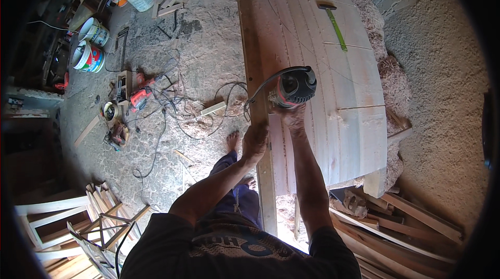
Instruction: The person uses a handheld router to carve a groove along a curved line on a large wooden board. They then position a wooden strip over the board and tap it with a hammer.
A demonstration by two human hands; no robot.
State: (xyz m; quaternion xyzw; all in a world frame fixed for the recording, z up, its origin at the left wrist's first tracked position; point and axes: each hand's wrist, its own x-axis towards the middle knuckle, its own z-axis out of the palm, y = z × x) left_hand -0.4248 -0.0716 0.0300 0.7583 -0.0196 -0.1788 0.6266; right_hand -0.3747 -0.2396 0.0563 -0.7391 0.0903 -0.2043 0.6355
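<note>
My right hand (292, 118) is closed around the near side of a black router (298, 89) with a red band, which stands on a pale wooden panel (338, 149). From the router's top a black cord (268, 79) arches over to the left. My left hand (255, 142) grips a long, narrow wooden board (253, 57) running along the panel's left edge; its fingertips are partly hidden. Several straight grooves and slits mark the panel. Farther off on the panel lies a hammer (336, 28) with a bright green handle.
Tangled cords, a red power tool (139, 98) and a wood offcut (213, 108) lie on the floor to the left. Buckets (89, 58) stand beyond. Shavings (393, 83) heap along the panel's right side by a rough wall (437, 65). Stacked boards (416, 227) lie near right.
</note>
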